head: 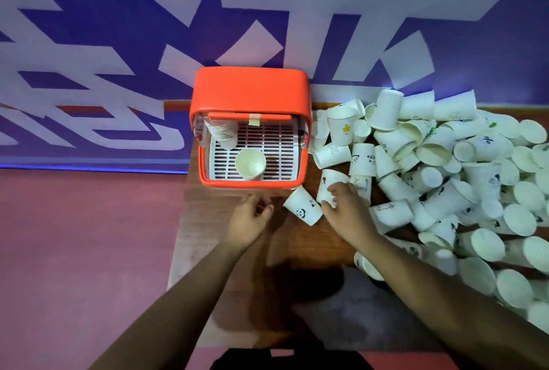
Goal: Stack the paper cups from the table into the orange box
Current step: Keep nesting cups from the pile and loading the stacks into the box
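Both bare forearms reached over the brown wooden table; the heap of white paper cups lay right of the orange plastic box, which held two short stacks. Right hand gripped one toppled white cup; left hand hung loosely curled, empty. Judgement: lift clear of neighbours, seat squarely on a stack.

The heap of white paper cups runs off the right edge; the dark wooden table beneath it is mostly hidden, and small cup prints are unreadable

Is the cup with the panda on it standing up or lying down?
Lying down. The panda cup rests on its side on the table.
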